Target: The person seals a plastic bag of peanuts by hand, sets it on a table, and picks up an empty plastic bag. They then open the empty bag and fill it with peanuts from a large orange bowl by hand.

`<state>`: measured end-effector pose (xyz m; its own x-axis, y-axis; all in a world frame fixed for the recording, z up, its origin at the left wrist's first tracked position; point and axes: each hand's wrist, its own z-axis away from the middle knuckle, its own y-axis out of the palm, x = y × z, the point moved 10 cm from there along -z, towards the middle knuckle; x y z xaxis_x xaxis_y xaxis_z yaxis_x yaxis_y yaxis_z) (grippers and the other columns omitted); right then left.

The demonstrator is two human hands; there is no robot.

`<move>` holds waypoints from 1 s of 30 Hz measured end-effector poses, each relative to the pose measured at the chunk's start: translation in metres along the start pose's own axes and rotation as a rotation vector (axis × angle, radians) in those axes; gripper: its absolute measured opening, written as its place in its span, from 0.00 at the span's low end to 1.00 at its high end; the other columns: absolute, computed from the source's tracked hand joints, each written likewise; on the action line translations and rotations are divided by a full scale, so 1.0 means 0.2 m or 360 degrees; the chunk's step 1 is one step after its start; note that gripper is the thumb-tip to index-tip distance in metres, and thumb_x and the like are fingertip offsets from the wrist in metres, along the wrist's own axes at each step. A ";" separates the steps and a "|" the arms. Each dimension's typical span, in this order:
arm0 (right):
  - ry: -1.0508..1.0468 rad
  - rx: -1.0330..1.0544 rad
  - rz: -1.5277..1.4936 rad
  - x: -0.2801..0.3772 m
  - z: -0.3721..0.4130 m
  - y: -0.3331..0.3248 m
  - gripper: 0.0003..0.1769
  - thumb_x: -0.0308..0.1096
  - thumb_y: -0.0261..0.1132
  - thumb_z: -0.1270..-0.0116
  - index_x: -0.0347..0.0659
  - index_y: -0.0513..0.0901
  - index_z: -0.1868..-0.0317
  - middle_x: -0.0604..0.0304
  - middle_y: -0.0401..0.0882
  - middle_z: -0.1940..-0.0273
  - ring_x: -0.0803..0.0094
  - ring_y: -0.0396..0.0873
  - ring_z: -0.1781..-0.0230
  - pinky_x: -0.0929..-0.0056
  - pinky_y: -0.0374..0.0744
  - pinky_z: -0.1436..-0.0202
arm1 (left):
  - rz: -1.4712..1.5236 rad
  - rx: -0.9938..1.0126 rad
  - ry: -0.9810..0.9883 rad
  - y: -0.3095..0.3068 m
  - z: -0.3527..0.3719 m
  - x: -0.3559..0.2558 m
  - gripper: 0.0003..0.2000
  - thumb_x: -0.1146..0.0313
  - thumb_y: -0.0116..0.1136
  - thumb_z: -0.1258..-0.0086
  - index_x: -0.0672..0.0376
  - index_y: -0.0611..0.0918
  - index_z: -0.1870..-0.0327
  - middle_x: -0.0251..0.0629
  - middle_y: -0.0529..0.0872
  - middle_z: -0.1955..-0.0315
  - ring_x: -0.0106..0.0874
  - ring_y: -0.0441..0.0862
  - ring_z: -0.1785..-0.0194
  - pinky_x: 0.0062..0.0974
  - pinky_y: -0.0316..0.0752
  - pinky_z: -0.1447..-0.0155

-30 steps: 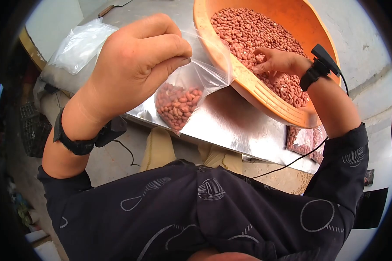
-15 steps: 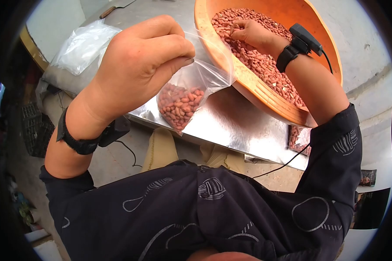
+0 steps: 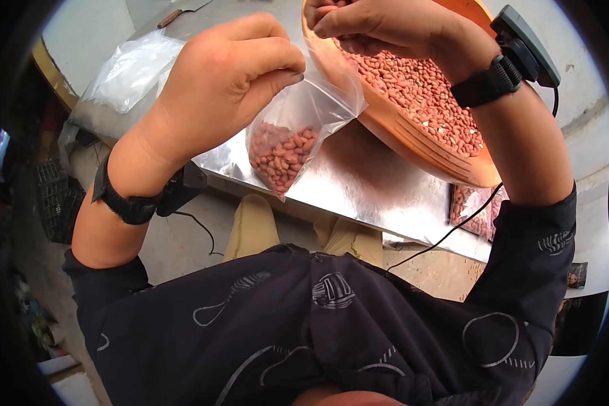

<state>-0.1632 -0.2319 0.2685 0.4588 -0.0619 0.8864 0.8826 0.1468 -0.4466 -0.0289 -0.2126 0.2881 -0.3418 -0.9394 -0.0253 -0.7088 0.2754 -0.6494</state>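
Observation:
Pinched at its top edge, a clear plastic bag [image 3: 318, 108] hangs from my left hand [image 3: 233, 74]. Reddish peanuts [image 3: 284, 154] fill its lower part, above the front edge of the metal table. My right hand [image 3: 386, 24] is raised over the near-left rim of an orange basin [image 3: 413, 145], its fingers curled round some peanuts [image 3: 328, 9]. A large heap of loose peanuts [image 3: 419, 88] lies in the basin, partly hidden by my right hand and forearm.
Empty-looking plastic bags [image 3: 132, 71] lie on the metal table [image 3: 358, 172] at the left. Behind them is a wooden-handled tool [image 3: 170, 18]. A filled bag of peanuts [image 3: 477, 210] rests near the table's right front edge. A black cable [image 3: 446, 237] runs from my right wrist.
My right hand has risen out of the peanut heap and moved left toward the bag, now with peanuts in its fingers. My left hand and the bag have barely shifted.

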 end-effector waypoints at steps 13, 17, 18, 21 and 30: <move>0.0218 -0.0162 0.0455 0.01 0.09 0.01 0.15 0.35 0.63 0.29 0.33 0.81 0.50 0.58 0.83 0.63 0.73 0.82 0.68 0.77 0.82 0.63 | 0.0013 0.0035 -0.0080 -0.02 0.01 -0.01 0.07 0.81 0.65 0.40 0.63 0.83 0.63 0.36 0.81 0.68 0.30 0.79 0.68 0.23 0.73 0.65; 0.0459 -0.0470 0.0473 -0.26 0.24 -0.37 0.10 0.33 0.66 0.33 0.40 0.80 0.54 0.64 0.80 0.68 0.80 0.80 0.75 0.82 0.78 0.73 | 0.0028 0.0025 -0.0069 -0.04 0.03 -0.02 0.07 0.81 0.65 0.41 0.63 0.83 0.63 0.36 0.81 0.69 0.29 0.79 0.69 0.23 0.73 0.66; 0.0550 -0.0487 0.0513 -0.37 0.30 -0.44 0.11 0.34 0.68 0.34 0.41 0.80 0.54 0.65 0.80 0.69 0.82 0.79 0.76 0.83 0.77 0.76 | 0.0013 0.0014 -0.0048 -0.05 0.04 -0.02 0.07 0.81 0.65 0.41 0.63 0.83 0.63 0.36 0.81 0.69 0.30 0.78 0.69 0.23 0.73 0.66; 0.1331 -0.0289 0.0804 -0.73 0.60 -0.53 0.27 0.39 0.72 0.37 0.37 0.73 0.43 0.56 0.82 0.58 0.68 0.85 0.71 0.72 0.85 0.70 | -0.0010 -0.0012 -0.0002 -0.06 0.06 -0.03 0.07 0.82 0.65 0.41 0.63 0.83 0.63 0.36 0.80 0.70 0.30 0.78 0.69 0.23 0.72 0.66; 0.1727 -0.0043 0.0575 -1.08 0.92 -0.46 0.39 0.36 0.78 0.44 0.36 0.66 0.37 0.52 0.80 0.57 0.62 0.85 0.66 0.63 0.86 0.72 | 0.0105 0.0028 -0.0101 -0.02 0.05 0.05 0.08 0.83 0.65 0.41 0.64 0.82 0.63 0.38 0.79 0.69 0.31 0.78 0.68 0.23 0.73 0.64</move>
<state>-0.3616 -0.0512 0.1411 0.5211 -0.8421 0.1390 0.6772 0.3089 -0.6679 -0.0231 -0.2241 0.2831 -0.3472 -0.9306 -0.1161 -0.6748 0.3338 -0.6582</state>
